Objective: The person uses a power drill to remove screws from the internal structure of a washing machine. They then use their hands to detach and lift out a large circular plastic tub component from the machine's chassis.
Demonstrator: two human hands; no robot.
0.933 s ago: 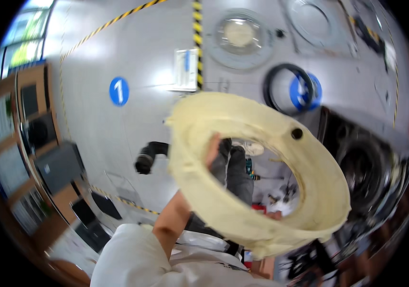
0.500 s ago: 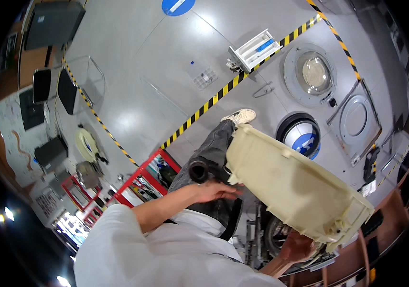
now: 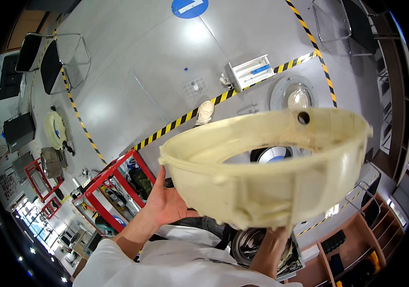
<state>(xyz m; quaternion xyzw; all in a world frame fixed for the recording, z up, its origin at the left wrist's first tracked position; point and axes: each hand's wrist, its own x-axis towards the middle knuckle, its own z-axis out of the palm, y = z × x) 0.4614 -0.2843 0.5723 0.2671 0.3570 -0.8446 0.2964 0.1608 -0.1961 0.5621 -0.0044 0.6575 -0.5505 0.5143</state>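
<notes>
A large cream plastic washing machine tub (image 3: 242, 191), a ring-shaped shell with a wide central opening and a small round hole in its far wall, is held up in front of me. My left hand (image 3: 164, 203) is at its left side, thumb raised along the rim and fingers reaching beneath the wall. From below, my right hand (image 3: 277, 234) supports the tub near its middle; its fingers are mostly hidden behind the plastic. Under the tub, between my arms, part of a washing machine (image 3: 247, 246) with a round metal drum shows.
Beyond the tub lie a round glass door (image 3: 296, 93), a white detergent drawer (image 3: 251, 72) and a clear parts box (image 3: 195, 87). A red-framed tool cart (image 3: 113, 184) stands at left. Wooden shelving (image 3: 328, 258) is at lower right. Black-and-yellow tape (image 3: 178, 123) crosses the floor.
The tub has swung leftward and turned, so its open ring now faces up. My left hand has moved to its left edge. The view has shifted, and the shoe appears farther left.
</notes>
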